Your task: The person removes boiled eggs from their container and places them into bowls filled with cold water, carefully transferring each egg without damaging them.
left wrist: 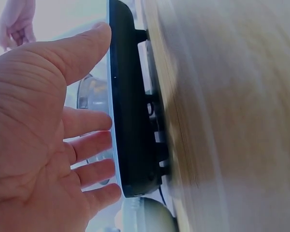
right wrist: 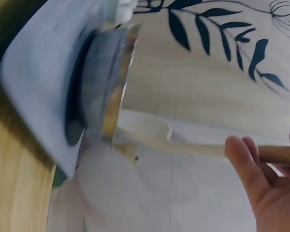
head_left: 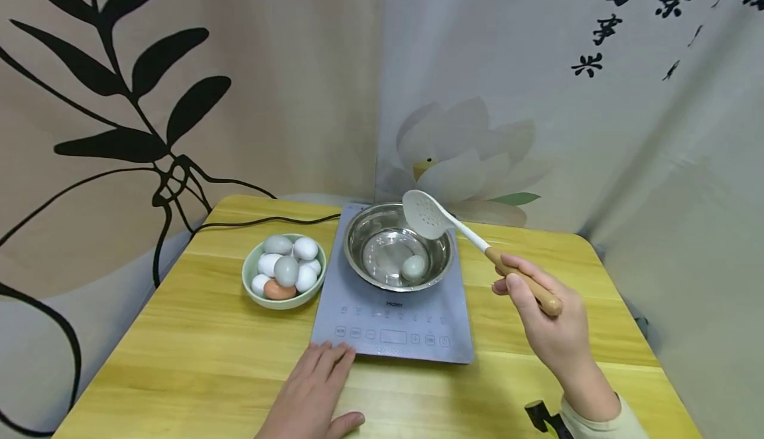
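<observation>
In the head view my right hand [head_left: 552,316] grips the wooden handle of a white slotted skimmer [head_left: 425,215], whose perforated head is above the right rear rim of a steel pot [head_left: 356,263]. One pale greenish egg [head_left: 414,268] lies inside the pot, toward its front right. The pot stands on a grey induction cooktop [head_left: 390,343]. My left hand [head_left: 316,392] rests with straight fingers at the cooktop's front left edge; the left wrist view shows its fingertips against the cooktop's side [left wrist: 130,106].
Left of the cooktop stands a light green bowl [head_left: 253,286] of white, greyish and brown eggs. A black cord [head_left: 268,220] runs from the cooktop's rear left across the wooden table [head_left: 197,359]. Printed curtains hang behind and at the right.
</observation>
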`<state>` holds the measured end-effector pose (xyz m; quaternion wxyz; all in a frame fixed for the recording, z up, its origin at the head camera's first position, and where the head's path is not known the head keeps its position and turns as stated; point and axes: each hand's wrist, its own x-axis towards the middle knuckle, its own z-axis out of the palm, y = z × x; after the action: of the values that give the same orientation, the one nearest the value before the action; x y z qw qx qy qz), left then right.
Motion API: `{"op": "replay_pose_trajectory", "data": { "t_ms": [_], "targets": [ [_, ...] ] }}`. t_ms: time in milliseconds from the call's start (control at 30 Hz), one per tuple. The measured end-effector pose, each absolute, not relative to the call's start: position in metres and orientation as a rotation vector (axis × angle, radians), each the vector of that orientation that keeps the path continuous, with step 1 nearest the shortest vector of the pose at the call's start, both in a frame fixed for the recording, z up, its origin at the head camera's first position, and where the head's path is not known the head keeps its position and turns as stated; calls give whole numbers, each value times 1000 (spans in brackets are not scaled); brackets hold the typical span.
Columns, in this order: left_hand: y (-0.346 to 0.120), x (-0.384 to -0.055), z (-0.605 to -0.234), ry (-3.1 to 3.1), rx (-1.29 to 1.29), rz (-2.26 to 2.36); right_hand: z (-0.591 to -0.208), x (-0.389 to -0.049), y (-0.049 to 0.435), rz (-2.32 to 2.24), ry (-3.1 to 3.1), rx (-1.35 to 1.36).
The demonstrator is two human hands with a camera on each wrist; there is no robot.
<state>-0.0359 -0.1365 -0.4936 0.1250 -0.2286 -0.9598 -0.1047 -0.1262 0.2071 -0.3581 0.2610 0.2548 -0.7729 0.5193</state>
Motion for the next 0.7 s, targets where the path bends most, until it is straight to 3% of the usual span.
{"op": "replay_pose_trajectory", "data": {
  "t_ms": [300,700],
  "targets": [
    [-136,-35,-493,-2796,-654,-312,-359,-120,233,1339,-2358,721],
    [-136,-35,-492,-2835,-651,-336,-377,-128,226,1874,-2025,887]
  ]
}}
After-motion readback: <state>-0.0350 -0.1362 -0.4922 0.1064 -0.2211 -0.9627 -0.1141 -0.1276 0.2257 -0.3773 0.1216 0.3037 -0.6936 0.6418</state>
